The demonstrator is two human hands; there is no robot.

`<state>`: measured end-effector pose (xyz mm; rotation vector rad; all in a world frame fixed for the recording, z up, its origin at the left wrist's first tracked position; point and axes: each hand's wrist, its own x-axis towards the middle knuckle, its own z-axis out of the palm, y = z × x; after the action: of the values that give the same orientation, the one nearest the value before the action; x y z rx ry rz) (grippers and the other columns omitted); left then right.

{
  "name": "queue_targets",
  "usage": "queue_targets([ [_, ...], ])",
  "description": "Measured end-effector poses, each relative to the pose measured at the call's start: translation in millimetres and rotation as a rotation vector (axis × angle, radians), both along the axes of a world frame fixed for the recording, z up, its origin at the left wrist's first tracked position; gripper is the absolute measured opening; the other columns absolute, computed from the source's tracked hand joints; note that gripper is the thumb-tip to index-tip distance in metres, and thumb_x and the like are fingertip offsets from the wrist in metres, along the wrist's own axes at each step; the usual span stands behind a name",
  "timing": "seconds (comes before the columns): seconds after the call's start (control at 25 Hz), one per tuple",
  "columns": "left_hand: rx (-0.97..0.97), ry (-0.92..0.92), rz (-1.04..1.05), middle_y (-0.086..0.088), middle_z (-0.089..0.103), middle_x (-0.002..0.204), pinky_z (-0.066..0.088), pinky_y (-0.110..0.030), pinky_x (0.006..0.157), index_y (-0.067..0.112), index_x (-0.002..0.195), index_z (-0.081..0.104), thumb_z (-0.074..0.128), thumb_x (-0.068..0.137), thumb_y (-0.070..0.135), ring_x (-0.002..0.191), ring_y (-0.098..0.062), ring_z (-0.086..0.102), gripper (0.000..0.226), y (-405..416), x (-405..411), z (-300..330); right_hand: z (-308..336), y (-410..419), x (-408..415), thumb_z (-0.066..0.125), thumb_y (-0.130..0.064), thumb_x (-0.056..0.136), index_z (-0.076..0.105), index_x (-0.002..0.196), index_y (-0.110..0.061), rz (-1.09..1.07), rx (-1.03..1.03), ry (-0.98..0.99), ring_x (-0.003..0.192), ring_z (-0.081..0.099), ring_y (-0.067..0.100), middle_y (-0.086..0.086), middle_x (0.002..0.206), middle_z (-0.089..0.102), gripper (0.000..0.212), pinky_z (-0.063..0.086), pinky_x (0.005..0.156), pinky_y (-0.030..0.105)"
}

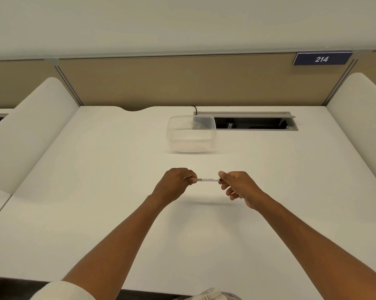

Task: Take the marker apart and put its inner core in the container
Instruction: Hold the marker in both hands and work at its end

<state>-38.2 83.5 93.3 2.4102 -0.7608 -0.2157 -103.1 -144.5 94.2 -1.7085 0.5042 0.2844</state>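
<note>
Here both hands (176, 182) (236, 187) pinch the marker (207, 179) above open desk (96, 191).

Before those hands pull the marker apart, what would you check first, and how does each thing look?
1. Left hand gripping one end of the marker: ok.
2. Right hand pinching the other end: ok.
3. Marker held level above the desk, between the hands: ok.
4. Container open, no lid on it: ok.
5. Container empty: ok, nothing seen inside.
6. Cap or end plug already loosened: cannot tell, the fingers hide both ends.
</note>
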Motion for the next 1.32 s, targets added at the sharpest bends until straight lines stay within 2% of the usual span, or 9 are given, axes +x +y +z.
queue_targets([
  [0.08,0.006,0.000,-0.003,0.012,0.059,0.072,0.042,-0.023,0.066,0.021,0.089,0.070,0.057,0.096,0.022,0.069,-0.007,0.053,0.015,-2.5,3.1,0.1,-0.8,-0.7,1.7,0.058,-0.042,0.094,0.070,0.073,-0.010,0.037,-0.023,0.055,0.049,0.052,0.014,0.002,0.064,0.063,0.039,0.043,0.045,0.023],
  [0.32,0.000,0.006,0.014,0.012,0.061,0.072,0.046,-0.028,0.068,0.023,0.088,0.069,0.056,0.095,0.023,0.070,-0.009,0.055,0.015,-1.7,10.2,-4.9,-2.4,-3.2,6.8,0.067,-0.029,0.091,0.070,0.081,-0.012,0.016,0.007,-0.032,0.049,0.055,0.010,0.002,0.075,0.065,0.020,0.042,0.041,0.017],
  [0.44,0.006,-0.005,0.004,0.015,0.058,0.069,0.042,-0.021,0.064,0.023,0.088,0.069,0.056,0.095,0.022,0.068,-0.002,0.054,0.015,-3.9,13.1,-5.4,-2.9,-2.4,9.1,0.060,-0.039,0.094,0.071,0.076,-0.010,0.030,-0.034,0.018,0.049,0.051,0.013,0.002,0.068,0.064,0.036,0.041,0.042,0.021],
  [0.56,0.006,-0.005,0.007,0.017,0.056,0.068,0.038,-0.015,0.063,0.023,0.088,0.069,0.056,0.095,0.021,0.068,0.002,0.053,0.015,-5.3,15.8,-5.8,-5.2,-0.8,11.3,0.062,-0.026,0.093,0.069,0.075,-0.013,0.009,-0.071,-0.025,0.049,0.052,0.012,0.002,0.071,0.064,0.023,0.042,0.043,0.021],
  [0.64,0.003,-0.005,0.006,0.015,0.057,0.070,0.039,-0.018,0.064,0.023,0.088,0.069,0.056,0.096,0.020,0.068,0.001,0.053,0.015,-4.5,17.4,-6.9,-5.1,-1.5,12.5,0.066,-0.021,0.090,0.069,0.082,-0.013,-0.010,-0.039,-0.044,0.051,0.055,0.012,0.002,0.076,0.065,0.012,0.043,0.044,0.021],
  [0.84,-0.005,0.002,-0.003,0.015,0.056,0.070,0.040,-0.020,0.064,0.023,0.088,0.068,0.055,0.096,0.021,0.069,-0.001,0.052,0.016,-6.1,20.7,-6.9,-4.4,-1.9,12.4,0.058,-0.048,0.093,0.073,0.081,-0.009,-0.040,-0.015,0.026,0.049,0.052,0.015,-0.001,0.068,0.068,0.043,0.042,0.043,0.024],
  [1.04,0.001,-0.020,-0.022,0.013,0.056,0.071,0.043,-0.026,0.065,0.022,0.091,0.067,0.052,0.098,0.022,0.068,-0.005,0.051,0.017,-7.2,19.2,-9.2,-6.1,-3.8,11.8,0.063,-0.023,0.092,0.071,0.085,-0.011,-0.023,-0.008,-0.032,0.049,0.054,0.011,0.002,0.077,0.069,0.016,0.040,0.042,0.021],
  [1.2,-0.011,-0.022,-0.019,0.007,0.060,0.074,0.048,-0.034,0.067,0.022,0.094,0.067,0.051,0.099,0.023,0.070,-0.014,0.054,0.016,-7.2,17.8,-9.3,-1.8,-5.1,14.5,0.064,-0.044,0.091,0.072,0.082,-0.008,-0.029,-0.007,-0.013,0.049,0.052,0.014,-0.001,0.068,0.068,0.038,0.041,0.043,0.024],
  [1.32,-0.024,-0.031,-0.029,0.008,0.061,0.076,0.047,-0.033,0.067,0.023,0.091,0.067,0.055,0.096,0.030,0.071,-0.012,0.054,0.015,-5.8,17.3,-7.2,-3.4,-5.4,16.6,0.065,-0.034,0.091,0.071,0.077,-0.011,0.011,-0.055,-0.014,0.050,0.051,0.014,0.002,0.069,0.067,0.028,0.041,0.045,0.025],
])
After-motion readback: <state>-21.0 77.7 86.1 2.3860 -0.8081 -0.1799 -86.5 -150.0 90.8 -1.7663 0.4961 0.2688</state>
